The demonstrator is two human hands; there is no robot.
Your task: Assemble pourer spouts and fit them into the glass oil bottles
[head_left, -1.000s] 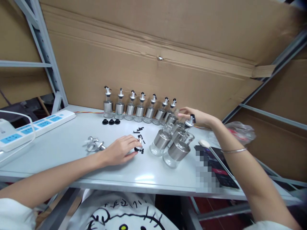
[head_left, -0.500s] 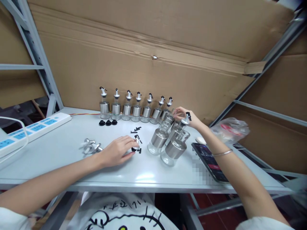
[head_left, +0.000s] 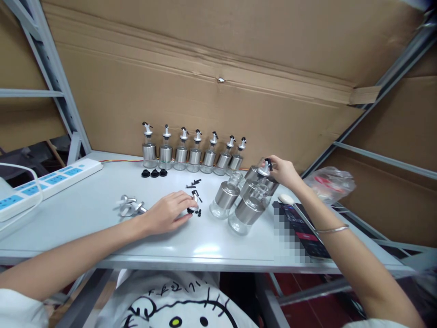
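My left hand [head_left: 169, 212] rests on the table, its fingers closed on a silver pour spout [head_left: 195, 202] with a black lever. Small black plugs [head_left: 200, 212] lie beside it, and thin black levers [head_left: 194, 183] lie just beyond. My right hand [head_left: 285, 172] is among the clustered glass bottles [head_left: 251, 210] with steel bands. Its fingers are curled at the neck of a rear bottle [head_left: 271, 186], partly hidden behind another bottle's pour spout [head_left: 264, 168]. Other bottles in the cluster have uncapped necks.
Several bottles with spouts [head_left: 194, 157] line the cardboard wall [head_left: 218, 109]. Black stoppers [head_left: 154, 173] and silver spout parts [head_left: 128, 207] lie to the left. A white power strip [head_left: 51, 184] is at far left. A phone [head_left: 307, 232] and a plastic bag [head_left: 329, 184] are at right.
My right hand has moved to the right behind the bottle cluster, and a rear bottle now shows beside it at the right. My left hand stays in place on the spout.
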